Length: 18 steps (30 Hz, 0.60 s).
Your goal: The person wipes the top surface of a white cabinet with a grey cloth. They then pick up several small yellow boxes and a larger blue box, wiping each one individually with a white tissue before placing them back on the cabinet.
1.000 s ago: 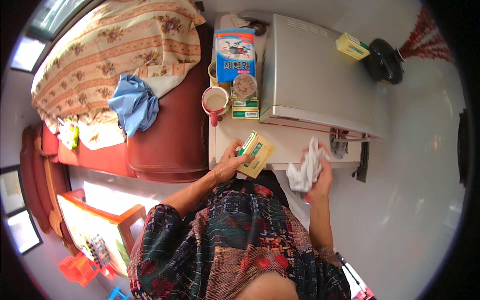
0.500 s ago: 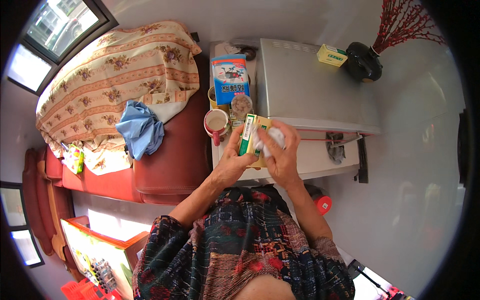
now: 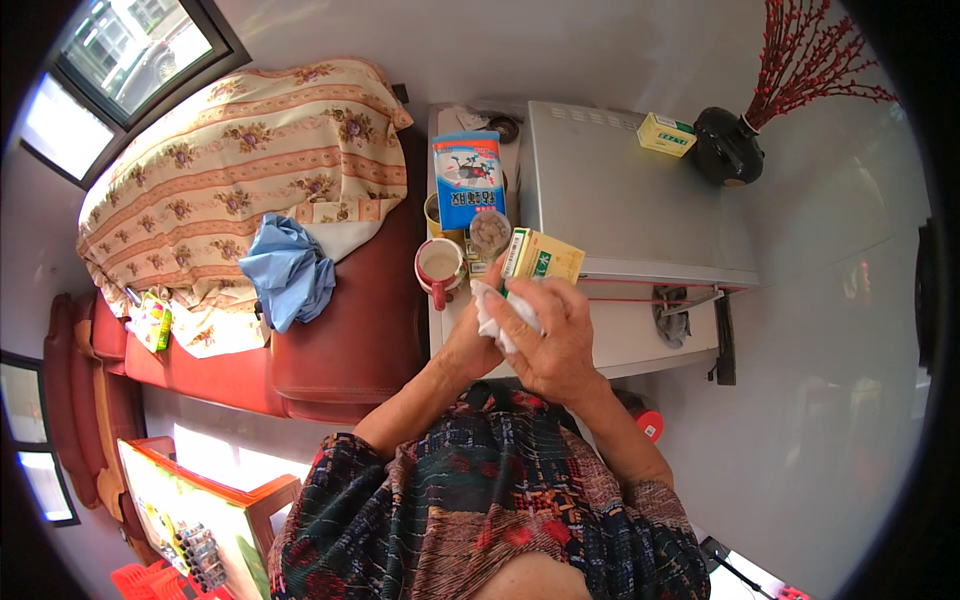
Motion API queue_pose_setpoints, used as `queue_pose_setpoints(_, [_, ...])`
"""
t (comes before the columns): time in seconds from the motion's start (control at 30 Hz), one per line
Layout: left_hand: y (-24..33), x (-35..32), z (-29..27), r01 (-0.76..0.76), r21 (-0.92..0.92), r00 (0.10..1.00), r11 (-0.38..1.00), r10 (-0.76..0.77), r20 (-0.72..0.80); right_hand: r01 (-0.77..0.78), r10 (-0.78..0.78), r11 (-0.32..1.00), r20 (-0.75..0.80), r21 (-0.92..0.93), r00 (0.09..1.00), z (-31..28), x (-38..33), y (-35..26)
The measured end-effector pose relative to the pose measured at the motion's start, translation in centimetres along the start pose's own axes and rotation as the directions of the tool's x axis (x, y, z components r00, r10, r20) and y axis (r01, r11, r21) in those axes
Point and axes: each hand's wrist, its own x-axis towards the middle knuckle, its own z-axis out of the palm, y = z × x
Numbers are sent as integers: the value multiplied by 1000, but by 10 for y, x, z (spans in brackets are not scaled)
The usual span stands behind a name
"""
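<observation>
A small yellow and green cardboard box (image 3: 555, 259) is held up in front of me by my left hand (image 3: 466, 342), closed around its near left end. Crumpled in the fingers of my right hand (image 3: 556, 343) is a white tissue (image 3: 502, 318). It presses against the near part of the box, close to my left fingers, which it partly covers. Just left of the box stand a white and red mug (image 3: 440, 262) and a clear-topped jar (image 3: 490, 232) of brownish round pieces. Behind the jar is a blue packet (image 3: 470, 180).
A grey metal cabinet (image 3: 620, 190) rises behind the white tabletop (image 3: 625, 335), bearing another yellow box (image 3: 666, 134) and a black vase (image 3: 728, 147) of red-berried twigs. At left is a red sofa (image 3: 345, 340) with a flowered cover (image 3: 250, 150) and a blue cloth (image 3: 287, 272).
My right hand and the tissue have moved left and nearer to me, from the box's broad face to its near end. The box has tilted, showing more of its yellow face.
</observation>
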Motion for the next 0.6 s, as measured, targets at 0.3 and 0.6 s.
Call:
queue_pose_setpoints(0.3, [-2, 0, 6, -146, 81, 988, 986, 141, 57, -312, 360, 911, -154, 269, 920, 14, 22, 35])
queue_pose_setpoints(0.6, [15, 6, -20, -400, 746, 900, 532, 380, 211, -60, 60, 998, 97, -6, 993, -5, 23, 17])
